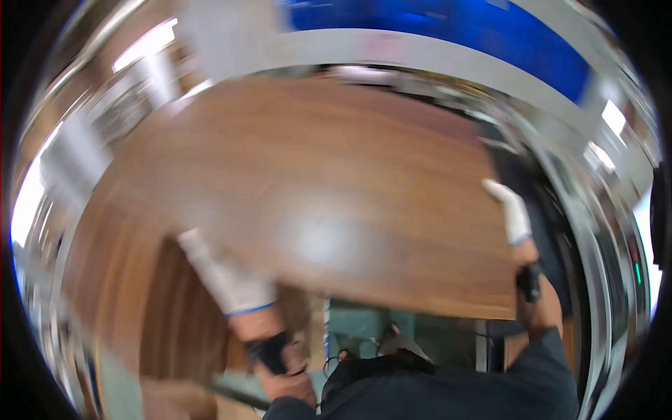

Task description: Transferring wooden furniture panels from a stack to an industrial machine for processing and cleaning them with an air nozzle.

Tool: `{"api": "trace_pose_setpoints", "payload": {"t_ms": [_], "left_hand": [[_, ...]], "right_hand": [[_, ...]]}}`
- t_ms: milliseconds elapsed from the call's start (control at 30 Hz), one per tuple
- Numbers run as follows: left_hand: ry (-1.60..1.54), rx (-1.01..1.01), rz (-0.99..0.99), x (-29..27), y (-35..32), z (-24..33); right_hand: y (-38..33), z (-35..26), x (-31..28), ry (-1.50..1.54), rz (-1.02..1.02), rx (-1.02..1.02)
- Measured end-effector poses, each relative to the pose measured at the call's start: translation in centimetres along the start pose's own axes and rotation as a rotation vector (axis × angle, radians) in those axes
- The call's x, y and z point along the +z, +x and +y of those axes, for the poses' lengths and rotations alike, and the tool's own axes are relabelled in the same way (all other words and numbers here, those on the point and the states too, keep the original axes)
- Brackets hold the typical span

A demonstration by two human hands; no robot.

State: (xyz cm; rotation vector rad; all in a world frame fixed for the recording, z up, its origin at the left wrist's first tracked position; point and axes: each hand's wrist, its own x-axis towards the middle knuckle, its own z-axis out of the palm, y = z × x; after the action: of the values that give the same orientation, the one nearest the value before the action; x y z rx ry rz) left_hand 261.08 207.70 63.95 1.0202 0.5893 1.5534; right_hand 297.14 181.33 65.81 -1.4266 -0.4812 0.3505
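Observation:
A large brown wood-grain panel spreads in front of me, blurred by motion. On its right edge is my right hand, in a white knitted glove, closed along the edge with the fingers partly hidden. My left hand, in a white glove with a blue cuff, reaches to the panel's near left edge. Its fingers are smeared, so their grip does not show. Both wrists carry black bands.
More wood-grain boards lie below on the left. A black surface and a metal rail run along the right. Blue sheeting hangs at the back. My feet stand on a green floor.

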Motion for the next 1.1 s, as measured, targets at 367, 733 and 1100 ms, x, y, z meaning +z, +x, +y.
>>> {"api": "trace_pose_setpoints", "payload": {"t_ms": [367,733,1100], "left_hand": [[-0.152,-0.547,-0.535,20.8,-8.1,-18.8],[-0.262,-1.235,-0.839,44.4,-13.8,-49.0],[0.677,-1.174,-1.759,53.1,-9.2,-60.4]], "right_hand": [[-7.9,12.5,-23.7,0.49,0.419,0.107],[-3.2,23.1,-34.6,0.416,0.974,-0.028],[0.7,22.2,-35.2,-0.723,1.343,0.561]]}}
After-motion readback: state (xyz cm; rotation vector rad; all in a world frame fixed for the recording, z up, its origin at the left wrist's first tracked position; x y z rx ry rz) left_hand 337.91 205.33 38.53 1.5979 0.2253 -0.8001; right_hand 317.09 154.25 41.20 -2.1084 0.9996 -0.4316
